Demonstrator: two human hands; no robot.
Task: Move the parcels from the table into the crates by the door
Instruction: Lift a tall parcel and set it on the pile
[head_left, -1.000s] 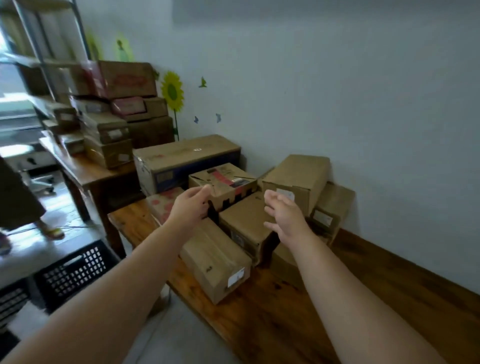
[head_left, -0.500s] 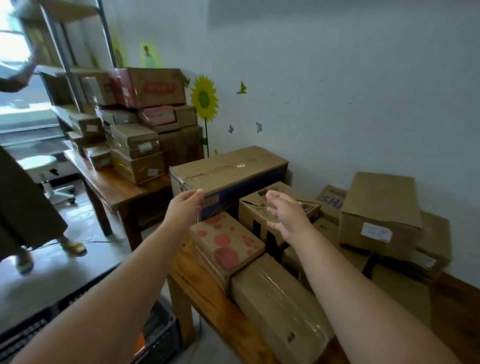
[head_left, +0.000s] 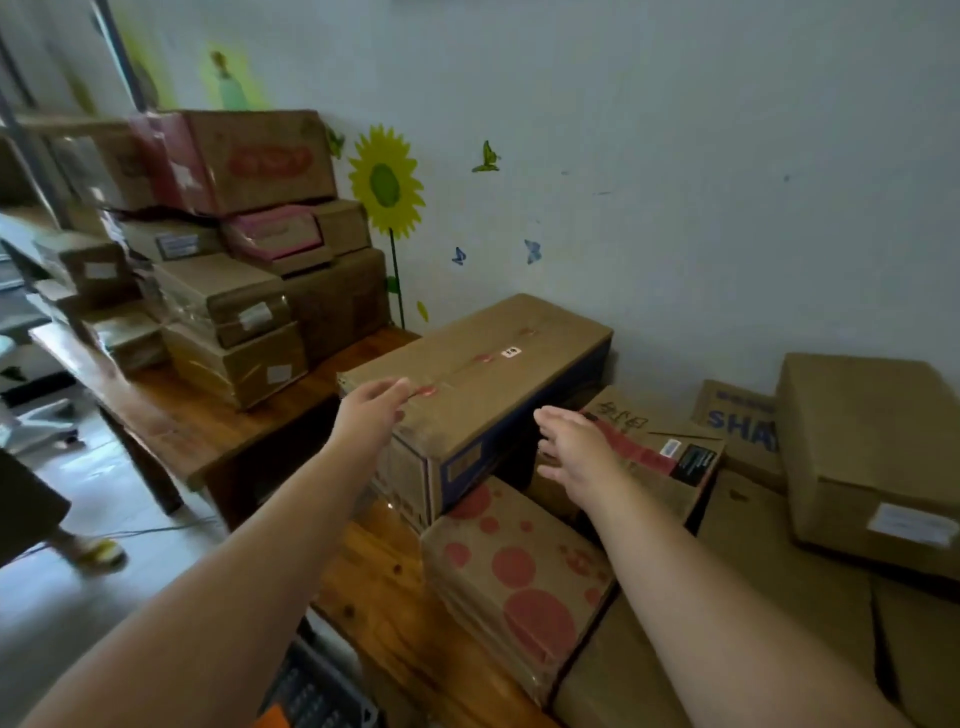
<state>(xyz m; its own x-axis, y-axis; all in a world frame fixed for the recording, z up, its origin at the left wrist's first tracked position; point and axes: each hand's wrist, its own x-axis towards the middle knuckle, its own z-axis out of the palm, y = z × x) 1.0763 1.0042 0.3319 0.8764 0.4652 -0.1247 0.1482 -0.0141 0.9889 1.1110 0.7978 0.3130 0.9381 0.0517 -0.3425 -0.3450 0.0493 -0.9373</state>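
I see a long brown parcel (head_left: 483, 374) with dark blue sides lying along the wall on the desk (head_left: 384, 587). Just in front lies a taped parcel with red dots (head_left: 519, 566). To its right sit a red-striped parcel (head_left: 649, 447) and a large plain parcel (head_left: 872, 441), which rests on others. A dark crate (head_left: 311, 691) sits below the desk edge.

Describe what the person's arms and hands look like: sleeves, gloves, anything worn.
Both are bare. The left arm and right arm show no sleeve anywhere in view. The left hand and right hand wear no gloves, and no watch, bracelet or ring is visible on wrists or fingers. No markings show.
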